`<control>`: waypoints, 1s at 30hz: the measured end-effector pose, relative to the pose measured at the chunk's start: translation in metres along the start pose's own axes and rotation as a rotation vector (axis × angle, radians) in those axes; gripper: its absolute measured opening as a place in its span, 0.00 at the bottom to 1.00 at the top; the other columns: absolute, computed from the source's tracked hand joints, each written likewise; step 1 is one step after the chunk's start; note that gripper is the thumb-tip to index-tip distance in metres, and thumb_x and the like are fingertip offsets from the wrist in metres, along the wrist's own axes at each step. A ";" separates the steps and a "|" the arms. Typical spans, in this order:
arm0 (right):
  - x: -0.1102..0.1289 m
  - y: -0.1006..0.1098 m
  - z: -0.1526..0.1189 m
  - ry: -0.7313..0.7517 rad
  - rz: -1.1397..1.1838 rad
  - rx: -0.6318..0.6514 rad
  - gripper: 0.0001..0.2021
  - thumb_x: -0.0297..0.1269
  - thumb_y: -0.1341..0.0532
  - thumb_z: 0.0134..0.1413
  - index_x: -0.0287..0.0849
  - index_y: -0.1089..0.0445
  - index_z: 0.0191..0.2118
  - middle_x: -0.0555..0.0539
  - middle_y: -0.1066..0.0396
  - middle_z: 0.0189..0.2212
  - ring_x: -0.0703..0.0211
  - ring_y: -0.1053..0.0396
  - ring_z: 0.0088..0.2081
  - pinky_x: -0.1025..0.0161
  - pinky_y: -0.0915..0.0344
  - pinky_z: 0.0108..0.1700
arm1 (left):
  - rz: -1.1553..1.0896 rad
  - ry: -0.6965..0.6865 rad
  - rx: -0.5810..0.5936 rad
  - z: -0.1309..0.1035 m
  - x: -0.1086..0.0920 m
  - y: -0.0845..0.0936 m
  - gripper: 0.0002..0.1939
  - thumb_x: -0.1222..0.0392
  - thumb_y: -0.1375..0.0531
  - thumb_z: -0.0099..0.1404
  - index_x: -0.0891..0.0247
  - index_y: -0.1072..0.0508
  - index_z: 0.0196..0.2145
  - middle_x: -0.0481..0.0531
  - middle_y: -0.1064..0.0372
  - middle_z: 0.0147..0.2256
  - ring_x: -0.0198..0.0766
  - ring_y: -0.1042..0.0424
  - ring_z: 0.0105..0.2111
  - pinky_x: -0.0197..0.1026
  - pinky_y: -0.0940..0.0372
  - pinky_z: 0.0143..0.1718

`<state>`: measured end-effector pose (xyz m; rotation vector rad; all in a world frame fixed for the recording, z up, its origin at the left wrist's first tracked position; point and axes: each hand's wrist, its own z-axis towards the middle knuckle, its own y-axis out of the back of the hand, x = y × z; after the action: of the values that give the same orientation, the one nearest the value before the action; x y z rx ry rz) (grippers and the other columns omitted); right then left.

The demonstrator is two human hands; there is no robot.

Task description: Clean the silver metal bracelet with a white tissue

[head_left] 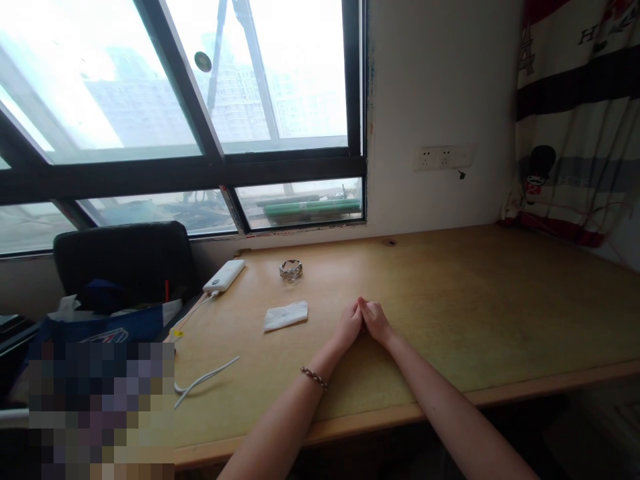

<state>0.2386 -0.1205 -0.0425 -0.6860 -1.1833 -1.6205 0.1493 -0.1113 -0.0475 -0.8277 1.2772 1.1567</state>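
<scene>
My left hand (351,320) and my right hand (376,319) are pressed together over the wooden table (460,307), their fingers closed against each other. Between the palms everything is hidden, so whether anything is held there I cannot tell. A braided bracelet (314,378) circles my left wrist. Left of my hands, a folded white tissue (286,316) lies on the tabletop. Farther back stands a silver, openwork ring-shaped object (291,269), apart from both hands.
At the table's left edge lies a white power bank (225,276) with a cable plugged in. A white cable end (213,375) rests nearer me. Beyond the edge are a black chair (125,257) and a blue bag (123,323). A wall socket (443,157) and curtain (575,127) are behind.
</scene>
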 end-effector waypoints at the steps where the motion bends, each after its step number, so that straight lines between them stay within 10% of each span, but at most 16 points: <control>1: 0.000 0.000 0.000 0.001 -0.005 -0.003 0.31 0.57 0.63 0.52 0.41 0.42 0.12 0.50 0.42 0.09 0.64 0.40 0.16 0.68 0.44 0.21 | -0.001 -0.006 0.002 0.000 0.002 0.000 0.19 0.50 0.55 0.59 0.67 0.34 0.28 0.46 0.41 0.16 0.30 0.43 0.13 0.32 0.46 0.13; 30: 0.007 0.007 0.000 0.062 -0.171 0.005 0.31 0.53 0.64 0.55 0.43 0.43 0.10 0.49 0.42 0.08 0.62 0.39 0.17 0.67 0.46 0.23 | 0.389 -0.164 -0.052 -0.008 -0.014 0.009 0.18 0.56 0.56 0.62 0.66 0.33 0.24 0.52 0.34 0.21 0.35 0.36 0.22 0.35 0.43 0.25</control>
<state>0.2425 -0.1239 -0.0339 -0.5392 -1.2276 -1.7672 0.1397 -0.1193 -0.0343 -0.5194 1.3085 1.5387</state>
